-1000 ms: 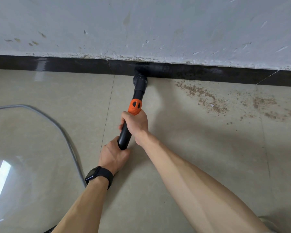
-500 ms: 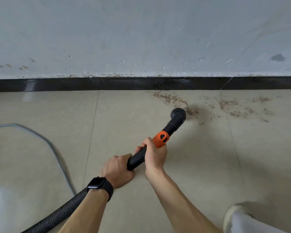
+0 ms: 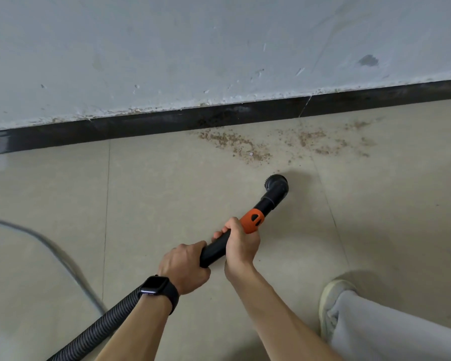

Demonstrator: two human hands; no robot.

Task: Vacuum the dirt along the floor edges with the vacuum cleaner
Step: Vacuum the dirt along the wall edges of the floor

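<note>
Gripped the black plastic vacuum wand [image 3: 214, 250] two-handed: left hand [image 3: 184, 267] at the back, right hand [image 3: 241, 246] against its orange collar [image 3: 253, 220]. Had the round black nozzle [image 3: 277, 185] over beige floor tiles [image 3: 167, 191], just short of the brown dirt [image 3: 235, 145] by the dark baseboard [image 3: 141, 125].

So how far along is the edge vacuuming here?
Done: the floor by the skirting left of the dirt looks clean. In hand: left hand and right hand grip the wand, its nozzle just short of the dirt. Left: that patch and the thinner scatter to its right.
</note>
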